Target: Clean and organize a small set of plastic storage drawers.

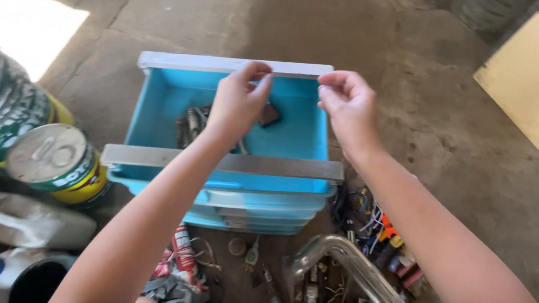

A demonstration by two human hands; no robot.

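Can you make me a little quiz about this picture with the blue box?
1. True or false: both hands pinch the far white rim of the blue bin.
2. Which lies left of the bin? A) paint cans B) a ladder C) a bicycle
3. What shiny thing curves across the bottom right?

Key:
1. True: the left hand and right hand grip it.
2. A, the paint cans.
3. A bent metal pipe.

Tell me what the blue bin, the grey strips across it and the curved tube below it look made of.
Blue rectangular bin: plastic by its look, smooth with an even colour and moulded walls. Flat grey strips across its rim: probably metal, dull and unpainted; the far one is pinched by the left hand and right hand. Curved silvery tube: polished metal, bright reflections.
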